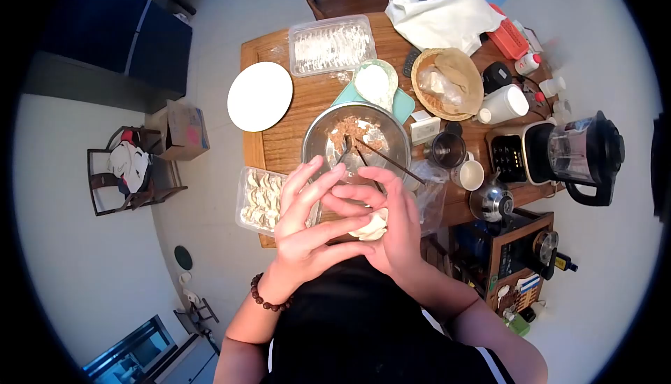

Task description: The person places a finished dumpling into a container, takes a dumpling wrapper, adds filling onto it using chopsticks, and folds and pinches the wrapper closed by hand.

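Observation:
A pale dumpling (pixel 372 226) sits between my two hands, close to my body. My right hand (pixel 400 233) is curled around it from the right. From the left, my left hand (pixel 307 233), with a beaded bracelet at the wrist, presses its fingers onto the dough. Just beyond my fingertips stands a metal bowl (pixel 306 143) with minced filling (pixel 358 131), a spoon (pixel 347 146) and chopsticks (pixel 391 159) in it. Partly behind my left hand is a plastic tray of shaped dumplings (pixel 260 198).
A white plate (pixel 260 96) lies at the table's left, near a second filled tray (pixel 332 45). Behind the bowl is a dish of white flour (pixel 374 84). A wicker basket (pixel 447 83), cup (pixel 468 174), kettle (pixel 491 201) and blender (pixel 583 153) crowd the right side.

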Tool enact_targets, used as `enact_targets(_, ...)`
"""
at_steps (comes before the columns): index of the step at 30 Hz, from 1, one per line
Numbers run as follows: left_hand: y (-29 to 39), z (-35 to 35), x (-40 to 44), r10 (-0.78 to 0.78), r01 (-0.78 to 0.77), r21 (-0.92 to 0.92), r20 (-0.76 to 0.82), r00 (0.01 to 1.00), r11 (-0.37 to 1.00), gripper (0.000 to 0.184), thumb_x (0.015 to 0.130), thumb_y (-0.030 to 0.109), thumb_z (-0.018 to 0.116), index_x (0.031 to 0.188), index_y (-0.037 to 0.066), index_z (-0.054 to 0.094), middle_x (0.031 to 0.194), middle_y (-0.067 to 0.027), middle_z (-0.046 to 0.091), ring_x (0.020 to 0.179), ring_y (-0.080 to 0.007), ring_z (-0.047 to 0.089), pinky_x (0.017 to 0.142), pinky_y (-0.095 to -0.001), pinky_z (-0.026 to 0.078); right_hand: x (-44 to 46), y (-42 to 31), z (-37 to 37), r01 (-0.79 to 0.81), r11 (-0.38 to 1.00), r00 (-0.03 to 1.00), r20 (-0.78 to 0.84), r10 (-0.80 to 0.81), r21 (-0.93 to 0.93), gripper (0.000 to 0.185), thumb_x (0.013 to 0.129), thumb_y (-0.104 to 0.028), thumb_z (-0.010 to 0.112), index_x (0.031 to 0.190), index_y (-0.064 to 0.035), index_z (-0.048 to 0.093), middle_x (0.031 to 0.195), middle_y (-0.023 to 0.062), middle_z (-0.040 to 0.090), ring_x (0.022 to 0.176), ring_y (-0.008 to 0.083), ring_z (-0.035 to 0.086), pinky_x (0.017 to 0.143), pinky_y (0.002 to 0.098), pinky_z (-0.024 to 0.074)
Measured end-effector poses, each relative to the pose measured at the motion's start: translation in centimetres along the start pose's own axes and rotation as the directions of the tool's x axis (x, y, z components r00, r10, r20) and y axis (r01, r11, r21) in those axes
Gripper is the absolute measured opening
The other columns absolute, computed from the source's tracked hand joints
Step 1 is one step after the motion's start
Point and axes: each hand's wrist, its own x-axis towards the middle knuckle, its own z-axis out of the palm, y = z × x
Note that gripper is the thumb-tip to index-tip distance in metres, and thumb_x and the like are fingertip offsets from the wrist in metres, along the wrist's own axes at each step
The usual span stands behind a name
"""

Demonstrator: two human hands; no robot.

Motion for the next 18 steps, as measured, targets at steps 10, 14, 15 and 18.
enact_targets(10, -0.4, 0.9, 0.8, 0.115, -0.115, 0.002, 0.064, 0.991, 0.993, 0.026, 0.065, 0.026, 0.093, 0.087, 0.017, 0.082, 0.126, -0.0101, 0.065, 0.136, -0.0430, 0.047, 0.110, -0.0550, 0.042, 0.7, -1.8, -1.0, -0.141, 0.980, 0.989, 0.064, 0.134, 0.142, 0.049, 0.112, -0.040, 0.033, 0.138, 0.0005, 0.043, 0.123, 0.0279, 0.064, 0.121, 0.0422, 0.063, 0.096, 0.0464, 0.0577)
enact_targets(14, -0.8, 1.2, 0.8, 0.155, -0.158, 0.047, 0.069, 0.986, 0.986, 0.024, 0.065, 0.029, 0.093, 0.083, 0.016, 0.082, 0.127, -0.0099, 0.064, 0.136, -0.0432, 0.048, 0.109, -0.0528, 0.043, 0.9, -2.0, -1.5, -0.179, 0.965, 0.984, 0.048, 0.173, 0.191, 0.050, 0.112, -0.041, 0.033, 0.137, 0.0004, 0.045, 0.126, 0.0267, 0.064, 0.122, 0.0419, 0.062, 0.099, 0.0477, 0.0557)
enact_targets(15, -1.0, 1.1, 0.7, 0.151, -0.154, 0.048, 0.068, 0.986, 0.987, 0.024, 0.065, 0.029, 0.093, 0.083, 0.016, 0.082, 0.127, -0.0099, 0.064, 0.136, -0.0432, 0.048, 0.109, -0.0528, 0.043, 0.9, -1.9, -1.8, -0.191, 0.956, 0.982, 0.053, 0.183, 0.222, 0.049, 0.112, -0.041, 0.033, 0.137, 0.0001, 0.045, 0.128, 0.0268, 0.063, 0.123, 0.0421, 0.062, 0.100, 0.0482, 0.0552)
enact_targets(18, -1.0, 1.5, 0.8, 0.223, -0.226, 0.027, 0.093, 0.970, 0.974, 0.038, 0.064, 0.031, 0.094, 0.094, 0.012, 0.080, 0.131, -0.0130, 0.062, 0.135, -0.0425, 0.049, 0.108, -0.0518, 0.044, 1.0, -1.9, -1.5, -0.156, 0.963, 0.988, 0.042, 0.150, 0.221, 0.046, 0.112, -0.039, 0.033, 0.137, -0.0014, 0.046, 0.131, 0.0269, 0.061, 0.126, 0.0418, 0.060, 0.105, 0.0493, 0.0513)
